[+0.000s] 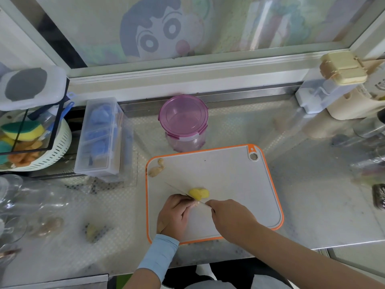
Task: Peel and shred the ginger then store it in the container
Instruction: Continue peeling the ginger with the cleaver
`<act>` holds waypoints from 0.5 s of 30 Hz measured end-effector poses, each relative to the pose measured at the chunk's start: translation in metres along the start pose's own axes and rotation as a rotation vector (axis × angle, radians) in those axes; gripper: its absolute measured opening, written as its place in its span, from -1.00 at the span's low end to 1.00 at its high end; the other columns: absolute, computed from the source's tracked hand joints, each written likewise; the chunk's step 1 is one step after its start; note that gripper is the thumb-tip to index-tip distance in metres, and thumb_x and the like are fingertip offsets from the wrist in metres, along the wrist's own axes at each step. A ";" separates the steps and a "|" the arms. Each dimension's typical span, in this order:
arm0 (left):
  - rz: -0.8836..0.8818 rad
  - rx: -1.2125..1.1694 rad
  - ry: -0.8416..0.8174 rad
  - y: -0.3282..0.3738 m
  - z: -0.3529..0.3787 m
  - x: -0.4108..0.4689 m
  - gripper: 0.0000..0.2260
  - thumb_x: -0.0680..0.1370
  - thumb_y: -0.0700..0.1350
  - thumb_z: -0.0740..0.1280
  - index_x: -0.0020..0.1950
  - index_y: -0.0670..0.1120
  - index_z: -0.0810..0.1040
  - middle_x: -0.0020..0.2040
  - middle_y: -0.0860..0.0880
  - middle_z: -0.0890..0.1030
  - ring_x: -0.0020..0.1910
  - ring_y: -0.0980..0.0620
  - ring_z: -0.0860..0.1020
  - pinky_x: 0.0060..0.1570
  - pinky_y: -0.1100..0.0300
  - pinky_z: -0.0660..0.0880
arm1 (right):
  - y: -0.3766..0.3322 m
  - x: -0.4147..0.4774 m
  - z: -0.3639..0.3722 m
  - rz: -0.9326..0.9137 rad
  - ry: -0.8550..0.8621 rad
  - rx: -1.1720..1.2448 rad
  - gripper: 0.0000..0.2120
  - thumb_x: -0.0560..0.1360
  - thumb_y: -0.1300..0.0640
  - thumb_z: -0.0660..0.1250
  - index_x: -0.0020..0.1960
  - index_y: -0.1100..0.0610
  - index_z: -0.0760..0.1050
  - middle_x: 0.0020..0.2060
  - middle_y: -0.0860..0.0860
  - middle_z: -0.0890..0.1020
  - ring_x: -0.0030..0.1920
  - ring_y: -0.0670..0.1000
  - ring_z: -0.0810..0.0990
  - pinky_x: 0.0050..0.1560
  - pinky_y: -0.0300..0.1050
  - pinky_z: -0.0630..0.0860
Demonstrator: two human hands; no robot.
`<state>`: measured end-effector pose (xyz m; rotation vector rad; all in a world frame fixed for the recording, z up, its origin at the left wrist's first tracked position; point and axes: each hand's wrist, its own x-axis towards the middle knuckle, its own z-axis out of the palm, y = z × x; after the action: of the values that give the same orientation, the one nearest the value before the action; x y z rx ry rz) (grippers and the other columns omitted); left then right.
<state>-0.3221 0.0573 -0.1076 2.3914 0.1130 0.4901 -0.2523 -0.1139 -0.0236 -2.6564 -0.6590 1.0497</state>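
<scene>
board: grey cutting board [229, 184] with an orange rim, flat on the steel counter [312, 205], hanging hole at its far right corner.
ginger: peeled yellow ginger [199, 193] lies on the near-left part of the board, touching the left fingertips.
left hand: left hand [177, 213], arm in a pale blue sleeve [159, 257], fingers curled down and pinning the near end of the ginger to the board.
right hand: right hand [227, 217], arm bare, fist closed round the handle of the knife [181, 192]; the handle itself is hidden in the fist.
blade: thin, seen edge-on, running from the right hand up and to the left, across the ginger just beside the left fingertips.
hands, relation: close together, nearly touching at the blade.
scraps: beige ginger scraps [156, 168] at the far left corner of the board, well apart from the hands.
container: round clear container [183, 122] with a purple clip lid on, upright on the counter just beyond the board's far edge.
other: clear organiser box [102, 138] left of the container; white colander [54, 155] with sponges further left; two blurred pale lumps [48, 226] on the counter left of the board.
</scene>
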 end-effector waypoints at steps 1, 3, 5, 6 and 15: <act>0.003 -0.001 0.006 0.000 0.000 0.000 -0.86 0.52 -0.11 0.34 -0.12 -0.05 0.71 -0.05 0.12 0.58 -0.03 0.07 0.54 0.00 0.38 0.44 | 0.000 0.000 0.001 0.000 -0.001 -0.002 -0.66 0.63 0.17 0.06 0.31 -0.10 0.41 -0.16 0.02 0.55 -0.18 0.09 0.53 -0.24 -0.11 0.41; 0.014 0.007 0.004 -0.001 0.000 -0.002 -0.87 0.51 -0.12 0.35 -0.11 -0.06 0.71 -0.03 0.12 0.57 -0.03 0.07 0.54 -0.01 0.35 0.46 | 0.000 0.002 0.003 -0.009 0.003 -0.006 -0.67 0.63 0.18 0.06 0.30 -0.08 0.41 -0.19 0.01 0.51 -0.20 0.09 0.52 -0.30 -0.11 0.36; 0.010 0.009 0.001 -0.001 0.000 -0.002 -0.88 0.51 -0.13 0.36 -0.11 -0.06 0.71 -0.02 0.11 0.58 -0.02 0.06 0.54 -0.02 0.33 0.47 | -0.001 0.005 0.004 -0.016 0.005 -0.020 -0.67 0.63 0.19 0.05 0.31 -0.08 0.40 -0.22 0.00 0.48 -0.23 0.08 0.50 -0.40 -0.13 0.28; 0.004 0.009 0.001 -0.001 0.000 -0.002 -0.88 0.51 -0.12 0.36 -0.11 -0.06 0.71 -0.02 0.11 0.58 -0.02 0.06 0.55 -0.02 0.33 0.47 | -0.002 0.008 0.005 -0.017 0.006 -0.030 -0.66 0.63 0.19 0.05 0.32 -0.08 0.40 -0.22 0.00 0.47 -0.24 0.07 0.48 -0.42 -0.15 0.25; -0.038 0.016 -0.028 -0.001 0.000 -0.004 -0.86 0.51 -0.09 0.34 -0.12 -0.04 0.70 -0.06 0.07 0.62 -0.01 0.07 0.54 -0.03 0.38 0.43 | -0.003 0.025 0.014 0.000 -0.012 -0.055 -0.67 0.63 0.20 0.08 0.35 0.00 0.35 -0.25 0.02 0.44 -0.25 0.10 0.45 -0.35 -0.11 0.34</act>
<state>-0.3253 0.0570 -0.1094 2.4063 0.1502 0.4393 -0.2470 -0.0994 -0.0474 -2.6989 -0.7007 1.0634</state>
